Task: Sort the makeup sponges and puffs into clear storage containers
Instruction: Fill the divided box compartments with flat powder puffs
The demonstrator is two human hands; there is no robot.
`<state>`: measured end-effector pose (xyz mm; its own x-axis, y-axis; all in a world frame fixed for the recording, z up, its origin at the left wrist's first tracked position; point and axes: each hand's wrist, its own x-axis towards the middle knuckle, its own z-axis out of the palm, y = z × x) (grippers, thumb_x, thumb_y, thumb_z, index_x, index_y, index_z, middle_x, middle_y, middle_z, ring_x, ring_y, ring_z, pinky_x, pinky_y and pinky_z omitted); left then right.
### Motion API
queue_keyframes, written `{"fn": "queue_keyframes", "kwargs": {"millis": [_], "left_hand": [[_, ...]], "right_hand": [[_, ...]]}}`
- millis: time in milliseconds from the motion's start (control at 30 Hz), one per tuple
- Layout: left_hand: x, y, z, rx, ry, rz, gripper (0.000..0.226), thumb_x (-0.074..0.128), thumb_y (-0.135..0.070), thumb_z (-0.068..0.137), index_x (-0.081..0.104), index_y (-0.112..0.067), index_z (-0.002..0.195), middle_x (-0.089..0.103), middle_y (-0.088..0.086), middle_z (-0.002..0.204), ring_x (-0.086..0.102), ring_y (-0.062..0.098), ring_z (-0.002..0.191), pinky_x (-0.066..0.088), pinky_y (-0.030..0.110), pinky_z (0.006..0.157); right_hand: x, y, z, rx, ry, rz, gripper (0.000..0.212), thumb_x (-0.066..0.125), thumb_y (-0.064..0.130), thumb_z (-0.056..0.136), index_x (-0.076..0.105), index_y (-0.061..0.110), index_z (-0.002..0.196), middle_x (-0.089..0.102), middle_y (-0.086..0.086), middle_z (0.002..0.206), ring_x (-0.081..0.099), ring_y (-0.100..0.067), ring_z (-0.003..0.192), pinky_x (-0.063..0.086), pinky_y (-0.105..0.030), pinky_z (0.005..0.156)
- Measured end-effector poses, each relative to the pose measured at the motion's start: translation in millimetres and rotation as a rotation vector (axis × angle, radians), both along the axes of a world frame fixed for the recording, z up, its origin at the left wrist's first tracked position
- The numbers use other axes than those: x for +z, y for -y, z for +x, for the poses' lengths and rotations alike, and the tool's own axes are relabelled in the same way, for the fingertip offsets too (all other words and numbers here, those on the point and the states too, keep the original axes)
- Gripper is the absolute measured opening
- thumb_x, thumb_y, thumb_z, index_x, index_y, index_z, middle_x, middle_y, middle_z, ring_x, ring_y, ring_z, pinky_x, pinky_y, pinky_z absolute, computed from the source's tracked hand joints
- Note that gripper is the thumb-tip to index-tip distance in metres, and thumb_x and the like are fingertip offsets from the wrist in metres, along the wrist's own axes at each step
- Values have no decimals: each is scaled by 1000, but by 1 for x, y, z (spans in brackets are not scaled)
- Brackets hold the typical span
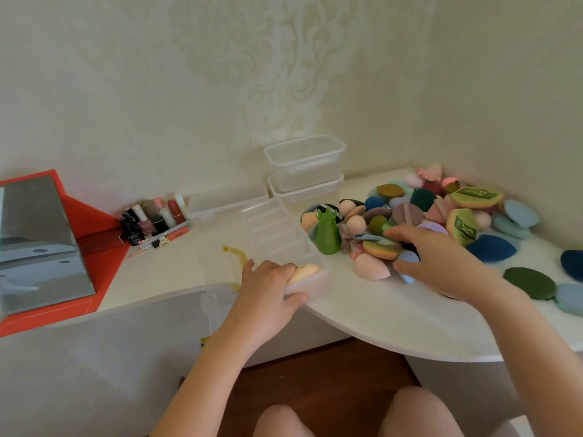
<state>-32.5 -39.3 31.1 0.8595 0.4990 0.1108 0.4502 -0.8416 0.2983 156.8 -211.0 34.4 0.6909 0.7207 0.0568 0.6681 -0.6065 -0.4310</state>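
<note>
A red-framed mirror (41, 244) leans at the far left, with a cluster of cosmetic bottles (154, 220) just beside it. Next comes one flat clear lid (225, 200), then two stacked clear tubs (304, 165) against the wall. The left hand (268, 288) grips the near end of a long clear container (277, 238) at the table's curved front edge (394, 339) — one peach sponge (304, 272) lies inside under its fingers. A green holder (328, 236) stands between that container and the pile of sponges and puffs (441, 216). The right hand (435, 263) is spread open over the pile's near side, blurred, its thumb beside a pale blue sponge (408, 263). Bare tabletop lies in front. Three puffs sit apart at the right edge — dark green (530, 282), navy (572, 264), pale blue (571, 299).
</note>
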Motion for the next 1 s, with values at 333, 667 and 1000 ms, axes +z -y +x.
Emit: {"fn": "queue_keyframes", "kwargs": {"millis": [333, 667, 1000], "left_hand": [[-7, -9, -6, -57, 35, -7, 24, 58, -37, 89, 58, -20, 107, 46, -5, 99, 26, 9, 89, 19, 37, 110], [-15, -16, -5, -99, 120, -12, 19, 62, -37, 86, 60, -20, 94, 52, -3, 97, 28, 7, 88, 20, 34, 108], [-21, -23, -2, -170, 150, 3, 18, 67, -37, 82, 66, -23, 93, 59, -8, 93, 43, 9, 97, 20, 43, 111]], "right_hand": [[1, -18, -2, -82, 150, 155, 29, 47, 25, 97, 57, 23, 124, 66, -3, 110, 55, -16, 90, 47, -28, 76], [28, -35, -37, 109, 89, 653, 20, 56, 20, 93, 64, 19, 112, 64, 8, 90, 59, -9, 84, 48, -24, 71], [24, -78, -66, 399, 15, 442, 17, 52, 17, 95, 64, 11, 105, 63, 1, 91, 48, -4, 74, 34, -4, 69]]}}
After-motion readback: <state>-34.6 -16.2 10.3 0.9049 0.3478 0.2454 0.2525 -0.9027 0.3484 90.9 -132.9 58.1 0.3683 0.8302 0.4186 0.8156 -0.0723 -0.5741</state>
